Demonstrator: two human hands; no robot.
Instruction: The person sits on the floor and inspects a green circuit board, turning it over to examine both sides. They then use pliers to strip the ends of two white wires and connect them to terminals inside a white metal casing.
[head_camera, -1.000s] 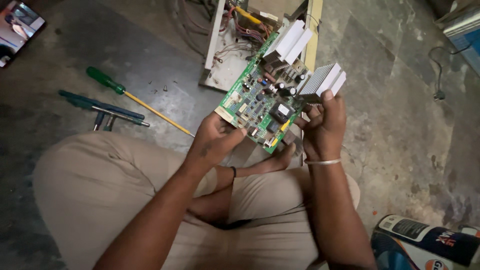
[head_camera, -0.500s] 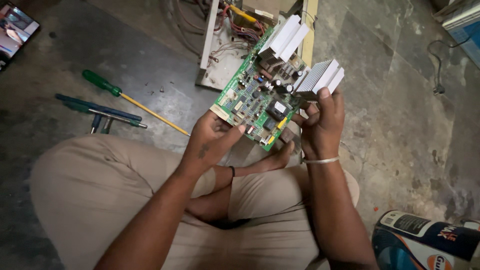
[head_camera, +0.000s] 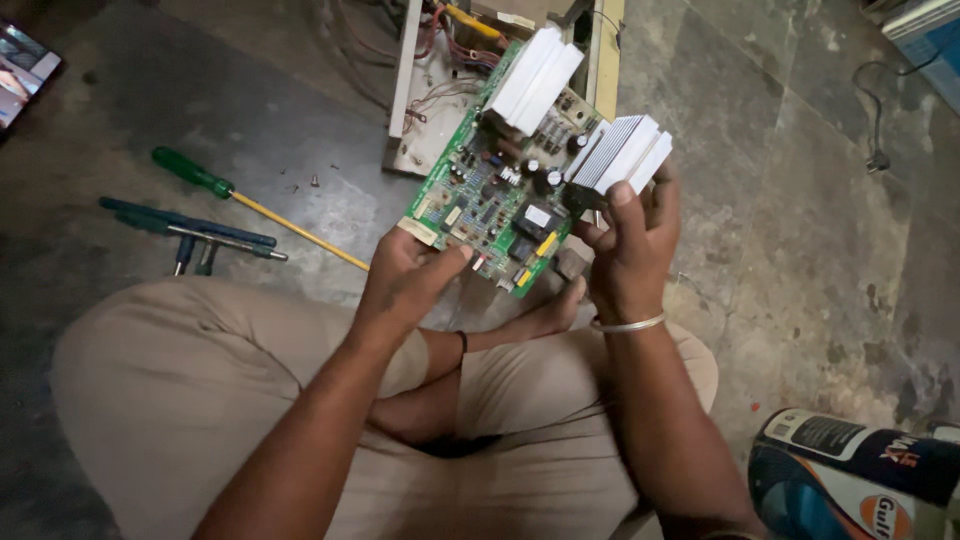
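I hold a green circuit board (head_camera: 490, 205) above my crossed legs, tilted up and to the right. Two white finned heat sinks (head_camera: 535, 75) stand on its far side. My left hand (head_camera: 405, 280) grips the board's near left corner, thumb on top. My right hand (head_camera: 630, 250) holds the right edge, with the thumb against the nearer heat sink (head_camera: 625, 150). Small capacitors, a yellow part and a white relay sit on the board.
An open cream metal casing (head_camera: 410, 100) with red and yellow wires lies on the stone floor behind the board. A green-handled screwdriver (head_camera: 250, 205) and dark blue-handled tools (head_camera: 190, 230) lie left. A printed can (head_camera: 850, 470) lies bottom right. A cable (head_camera: 875, 110) trails top right.
Both hands have lifted the board slightly up and away; the view has shifted a little downward. The grip on the board is unchanged.
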